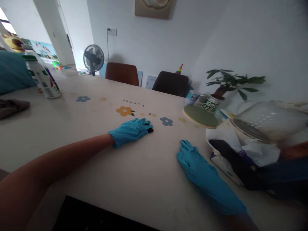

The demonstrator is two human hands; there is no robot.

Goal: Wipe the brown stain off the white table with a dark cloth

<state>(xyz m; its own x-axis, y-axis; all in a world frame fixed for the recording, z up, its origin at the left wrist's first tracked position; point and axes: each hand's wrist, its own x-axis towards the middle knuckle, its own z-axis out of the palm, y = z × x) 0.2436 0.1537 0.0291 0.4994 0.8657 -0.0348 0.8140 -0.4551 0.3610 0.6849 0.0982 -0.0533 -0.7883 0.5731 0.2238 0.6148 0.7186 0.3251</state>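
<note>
Both hands wear blue gloves over a pale table (144,176) printed with flowers. My left hand (131,131) lies palm down just below the orange flower (124,111), its fingers over a small black thing (150,130). Only the edge of that thing shows past the fingertips, so its kind cannot be made out. To the right, my right hand (196,165) rests on the tabletop with its fingers stretched out and nothing visible in them. A blue printed flower (166,121) lies between and beyond the two hands.
At right stand a green round mat (201,116), a potted plant (211,102), a mesh food cover (271,120) and crumpled tissue (261,152). A white bottle (43,77) and grey cloth (13,107) are at left. A black flat object (96,215) lies at the near edge.
</note>
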